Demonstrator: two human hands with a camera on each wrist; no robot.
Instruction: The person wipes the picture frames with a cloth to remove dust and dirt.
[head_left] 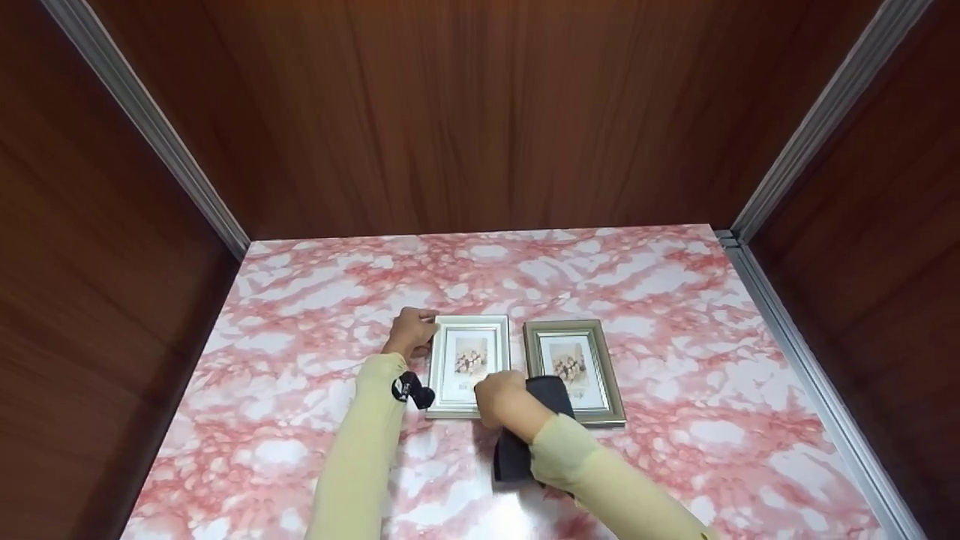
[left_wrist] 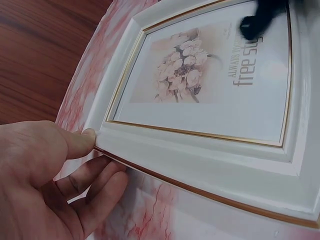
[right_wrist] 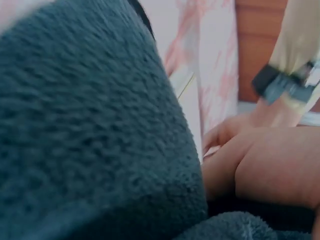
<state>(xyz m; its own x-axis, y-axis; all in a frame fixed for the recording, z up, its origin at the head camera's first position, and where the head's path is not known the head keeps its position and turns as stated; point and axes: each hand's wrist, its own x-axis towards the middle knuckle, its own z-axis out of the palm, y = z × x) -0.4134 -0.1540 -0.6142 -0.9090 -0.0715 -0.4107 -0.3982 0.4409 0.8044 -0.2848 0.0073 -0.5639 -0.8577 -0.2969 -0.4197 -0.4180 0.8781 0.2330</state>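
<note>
A white picture frame [head_left: 470, 405] with a thin gold inner line holds a flower print and lies face up on the table. At its left edge is my left hand [head_left: 411, 331]. In the left wrist view, the left thumb [left_wrist: 82, 143] presses the frame's outer edge, with the other fingers curled against its side. My right hand [head_left: 504, 401] grips a dark fleecy cloth [head_left: 514, 456] over the white frame's lower right corner. That cloth fills much of the right wrist view and partly covers a brownish-gold picture frame [head_left: 613, 397] to the right.
The table [head_left: 300, 450] has a red-and-white marbled top. Dark wood panels [head_left: 480, 120] stand behind it and at both sides, with grey metal rails [head_left: 810, 375] along the edges. A black wrist camera [head_left: 414, 390] sits on the left sleeve, close to the white frame.
</note>
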